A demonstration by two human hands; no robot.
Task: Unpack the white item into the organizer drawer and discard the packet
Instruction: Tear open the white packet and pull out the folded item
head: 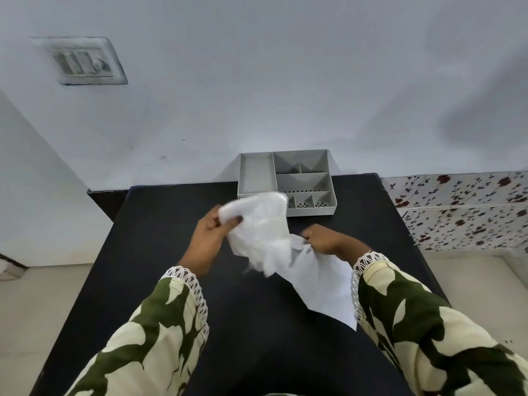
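Observation:
A clear plastic packet [261, 224], blurred by motion, is held above the black table [160, 224] in my left hand [210, 238], which grips its upper left end. My right hand [325, 238] is closed on a white cloth-like item [320, 278] that trails from the packet's lower end down to the table on the right. The grey organizer drawer [257, 172] with several compartments stands just behind the packet at the table's far edge; the packet hides its front left corner. Its compartments look empty.
A pale wall runs behind the table, with a switch plate [83, 62] high on the left. A floral-patterned surface [463, 207] lies to the right of the table. Light floor shows on both sides.

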